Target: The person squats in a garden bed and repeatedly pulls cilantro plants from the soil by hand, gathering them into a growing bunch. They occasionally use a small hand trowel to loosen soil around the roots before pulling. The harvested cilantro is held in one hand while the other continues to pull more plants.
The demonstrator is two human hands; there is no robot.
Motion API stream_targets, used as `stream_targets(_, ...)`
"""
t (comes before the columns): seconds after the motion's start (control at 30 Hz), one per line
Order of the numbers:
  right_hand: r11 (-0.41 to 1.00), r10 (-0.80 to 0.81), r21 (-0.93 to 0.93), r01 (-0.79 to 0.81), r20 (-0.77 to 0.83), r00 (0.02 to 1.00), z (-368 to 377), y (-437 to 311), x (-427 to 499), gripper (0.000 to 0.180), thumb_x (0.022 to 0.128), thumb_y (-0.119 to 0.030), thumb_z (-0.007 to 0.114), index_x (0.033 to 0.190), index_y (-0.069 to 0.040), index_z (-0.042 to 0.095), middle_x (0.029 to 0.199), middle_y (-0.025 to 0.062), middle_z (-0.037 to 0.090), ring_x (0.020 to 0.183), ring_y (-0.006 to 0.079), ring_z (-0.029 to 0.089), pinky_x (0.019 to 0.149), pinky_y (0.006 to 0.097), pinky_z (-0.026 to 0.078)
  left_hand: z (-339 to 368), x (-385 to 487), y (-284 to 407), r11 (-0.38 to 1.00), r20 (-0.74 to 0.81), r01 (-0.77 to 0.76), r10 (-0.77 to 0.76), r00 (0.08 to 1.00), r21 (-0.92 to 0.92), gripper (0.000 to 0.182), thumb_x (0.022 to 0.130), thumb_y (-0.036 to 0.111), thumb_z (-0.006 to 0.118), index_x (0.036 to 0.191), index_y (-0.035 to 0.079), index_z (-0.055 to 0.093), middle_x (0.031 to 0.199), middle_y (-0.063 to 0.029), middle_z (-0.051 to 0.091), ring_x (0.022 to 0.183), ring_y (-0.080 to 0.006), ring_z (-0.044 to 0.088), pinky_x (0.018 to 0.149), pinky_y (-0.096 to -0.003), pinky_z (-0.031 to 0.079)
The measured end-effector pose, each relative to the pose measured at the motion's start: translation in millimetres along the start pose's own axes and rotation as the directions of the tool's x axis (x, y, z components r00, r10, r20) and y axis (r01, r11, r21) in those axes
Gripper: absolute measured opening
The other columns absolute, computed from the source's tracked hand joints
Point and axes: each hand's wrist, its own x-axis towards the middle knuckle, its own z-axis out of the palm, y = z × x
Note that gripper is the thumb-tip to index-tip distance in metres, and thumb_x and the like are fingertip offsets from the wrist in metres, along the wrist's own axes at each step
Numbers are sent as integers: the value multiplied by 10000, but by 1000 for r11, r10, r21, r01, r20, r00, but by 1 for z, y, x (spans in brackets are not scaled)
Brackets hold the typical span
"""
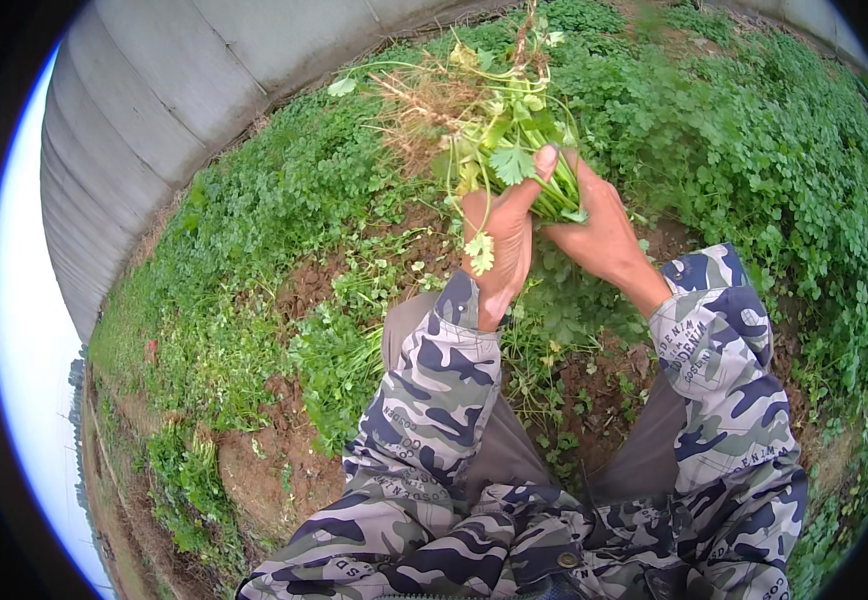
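Both hands grip a bunch of leafy herb plants, likely coriander, held up ahead of me. My left hand wraps the stems from the left, its thumb lying across them. From the right, my right hand closes around the same green stems, close to the left hand. Pale brown roots with fine hairs spread from the bunch toward the upper left. Some yellowed leaves hang among the stems. The lower leaves of the bunch are partly hidden behind my hands.
Dense green herb plants grow ahead and to the right. Pulled plants lie beside my left knee, and another bundle lies farther left. Bare brown soil shows between them. A grey panelled wall curves along the far left.
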Motion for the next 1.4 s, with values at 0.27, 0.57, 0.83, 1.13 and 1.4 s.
stream_targets(0.27,966,218,112,-232,127,968,-99,65,24,536,813,-173,833,1288,-19,637,1172,62,717,1069,170,645,1071,349,423,-39,-14,24,928,96,49,-90,991,369,634,982,252,700,1477,-57,455,1439,-244,568,1129,-322,705,807,-369,633)
stream_targets(0.57,707,686,57,-705,187,703,-133,53,21,620,837,-464,785,1281,-37,710,1239,115,717,1128,197,635,1074,337,423,-78,34,5,843,166,145,-266,950,518,1154,826,573,809,1569,-82,216,1588,-309,321,1492,-371,354,1225,-479,318)
stream_targets(0.83,704,709,-286,-650,335,620,-124,43,29,517,766,-407,849,1121,-37,779,1153,88,751,1086,201,641,1082,348,393,-91,39,-40,800,379,266,-512,771,538,960,904,573,732,1496,-112,412,1433,-274,559,1336,-317,535,1116,-399,407)
stream_targets(1.13,717,691,-326,-616,441,572,-135,73,24,439,818,-443,809,1065,-80,807,1101,62,776,1122,185,647,1181,398,243,-125,36,-51,790,241,391,-543,805,473,619,1038,477,591,1432,0,568,1406,-161,610,1228,-222,618,1066,-361,466)
stream_targets(1.4,702,708,-357,-616,445,548,-158,79,22,396,886,-414,754,1114,-93,797,1170,60,771,1242,191,636,1284,429,7,-139,45,-47,834,143,261,-371,918,486,405,1063,376,587,1247,26,669,1227,-103,709,1112,-221,678,1016,-375,525)
